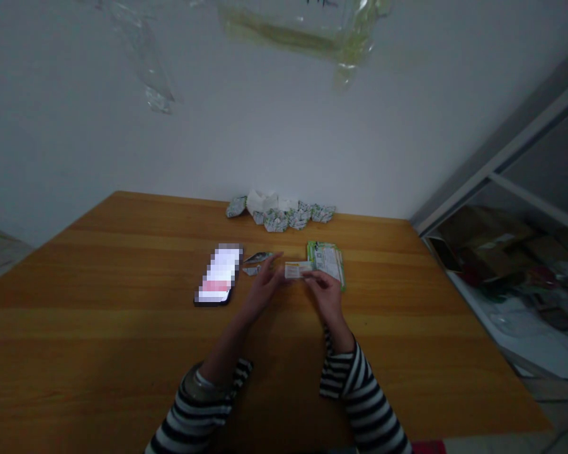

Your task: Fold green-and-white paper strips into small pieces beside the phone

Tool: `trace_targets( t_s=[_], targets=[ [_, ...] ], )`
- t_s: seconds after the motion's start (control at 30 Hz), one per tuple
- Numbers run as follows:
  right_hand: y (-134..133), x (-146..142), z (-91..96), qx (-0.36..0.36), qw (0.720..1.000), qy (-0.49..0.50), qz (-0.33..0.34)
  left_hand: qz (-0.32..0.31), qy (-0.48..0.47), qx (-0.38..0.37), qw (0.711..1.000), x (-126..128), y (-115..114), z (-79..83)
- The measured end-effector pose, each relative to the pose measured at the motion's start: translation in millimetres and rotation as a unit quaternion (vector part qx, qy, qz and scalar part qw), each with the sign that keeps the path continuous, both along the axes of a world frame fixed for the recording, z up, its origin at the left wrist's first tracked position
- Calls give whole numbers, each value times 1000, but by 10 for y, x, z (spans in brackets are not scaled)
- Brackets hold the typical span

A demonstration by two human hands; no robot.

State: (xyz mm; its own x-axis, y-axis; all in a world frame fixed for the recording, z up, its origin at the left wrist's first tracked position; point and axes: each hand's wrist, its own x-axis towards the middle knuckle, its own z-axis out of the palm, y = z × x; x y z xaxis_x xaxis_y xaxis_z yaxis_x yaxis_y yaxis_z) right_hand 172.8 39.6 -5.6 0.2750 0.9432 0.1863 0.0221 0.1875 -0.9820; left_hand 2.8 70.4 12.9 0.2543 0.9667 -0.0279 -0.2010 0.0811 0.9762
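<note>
A small, flat, whitish printed packet (297, 270) is held level between both hands, just above the wooden table. My right hand (326, 291) pinches its right end between thumb and fingers. At the left end, my left hand (264, 284) has its fingers closed against the edge, with one finger pointing up and away. Behind my right hand lies a stack of green-and-white printed packets (330, 258), partly covered by that hand. Torn wrapper pieces (257, 257) lie just beyond my left hand, which hides part of them.
A phone (220, 272) with a lit, blurred-out screen lies to the left. Crumpled printed wrappers and white paper (277, 218) line the table's back by the wall. The wooden table (123, 284) ends at the right beside a shelf (525, 302) with clutter.
</note>
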Motion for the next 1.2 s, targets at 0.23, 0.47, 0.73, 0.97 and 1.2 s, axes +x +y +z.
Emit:
trace_targets(
  t_s=[0.23,0.47,0.73,0.97,1.2],
  targets=[
    [2,-11,-14,-8,999,39,-2,47,124,127,983,-8,32,-77],
    [-57,-140,1,1,998,40,-57,150,83,71,983,141,-73,-40],
    [-59,-205,-10,6,994,44,-97,165,-39,-96,981,266,-157,-39],
    [-28,-144,-47,1,994,30,-107,140,-105,-117,978,267,-141,-50],
    [-10,-86,7,-15,996,2,-86,125,-68,-109,984,259,-146,-59]
  ],
)
